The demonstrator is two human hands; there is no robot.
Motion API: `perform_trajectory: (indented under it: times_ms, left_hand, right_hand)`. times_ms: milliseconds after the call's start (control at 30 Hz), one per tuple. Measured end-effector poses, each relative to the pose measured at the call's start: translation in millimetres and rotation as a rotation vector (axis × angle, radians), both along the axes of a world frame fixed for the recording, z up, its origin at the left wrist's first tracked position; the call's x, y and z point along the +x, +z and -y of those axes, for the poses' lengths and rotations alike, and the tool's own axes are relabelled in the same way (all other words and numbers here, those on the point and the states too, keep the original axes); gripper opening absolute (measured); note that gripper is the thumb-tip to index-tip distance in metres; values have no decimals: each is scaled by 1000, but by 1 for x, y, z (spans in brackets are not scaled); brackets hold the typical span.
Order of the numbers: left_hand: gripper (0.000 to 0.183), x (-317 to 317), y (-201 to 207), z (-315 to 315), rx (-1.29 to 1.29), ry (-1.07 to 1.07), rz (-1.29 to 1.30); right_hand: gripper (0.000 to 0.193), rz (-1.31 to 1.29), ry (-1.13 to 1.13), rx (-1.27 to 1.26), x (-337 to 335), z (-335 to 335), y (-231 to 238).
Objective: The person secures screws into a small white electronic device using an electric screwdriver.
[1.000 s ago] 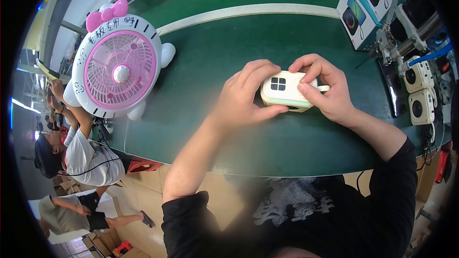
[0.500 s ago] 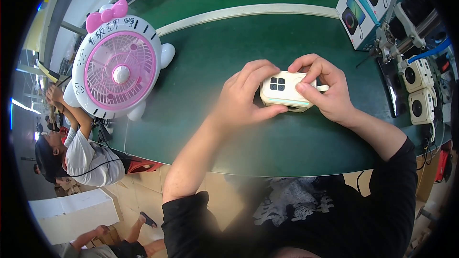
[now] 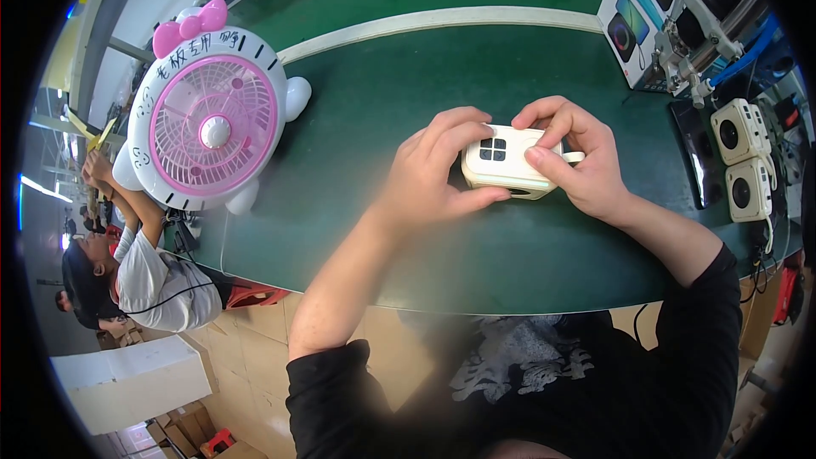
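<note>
A small cream-coloured portable speaker (image 3: 512, 168) with rounded corners sits between my hands, above the green table. Four dark square buttons show on its top face, and a short loop strap sticks out at its right end. My left hand (image 3: 433, 166) grips the left end, fingers along the far edge and thumb at the lower near edge. My right hand (image 3: 586, 157) closes on the right end, its thumb and a fingertip pressing on the top face. The speaker's underside and far side are hidden.
A pink-and-white fan (image 3: 219, 93) stands at the left of the green table (image 3: 357, 85). At right are two cream speakers (image 3: 741, 132), a glossy black flat object (image 3: 693, 153), a metal clamp fixture (image 3: 684, 59) and printed boxes (image 3: 625, 34). A co-worker (image 3: 166, 285) sits at far left.
My hands and the speaker are nearly still; its teal edge glow has paled. The metal fixture at right has shifted. A person at lower left has left the view.
</note>
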State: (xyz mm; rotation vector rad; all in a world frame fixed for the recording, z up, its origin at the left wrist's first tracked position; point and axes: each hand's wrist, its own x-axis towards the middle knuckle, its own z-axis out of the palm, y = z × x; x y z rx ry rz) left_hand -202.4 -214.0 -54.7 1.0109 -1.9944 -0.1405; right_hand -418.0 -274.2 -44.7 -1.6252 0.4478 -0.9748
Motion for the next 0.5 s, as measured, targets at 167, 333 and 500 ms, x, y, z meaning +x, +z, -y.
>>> perform_trajectory:
  times_ms: [167, 333, 500]
  left_hand:
    - [69, 3, -2, 3, -122, -4, 50]
    - [60, 1, -3, 2, -121, 24, 14]
    - [63, 3, -4, 4, -161, 5, 36]
  right_hand:
    - [13, -13, 4, -14, -1, 0, 0]
    - [12, -16, 6, -26, -1, 1, 0]
    - [12, -11, 7, -9, 0, -1, 0]
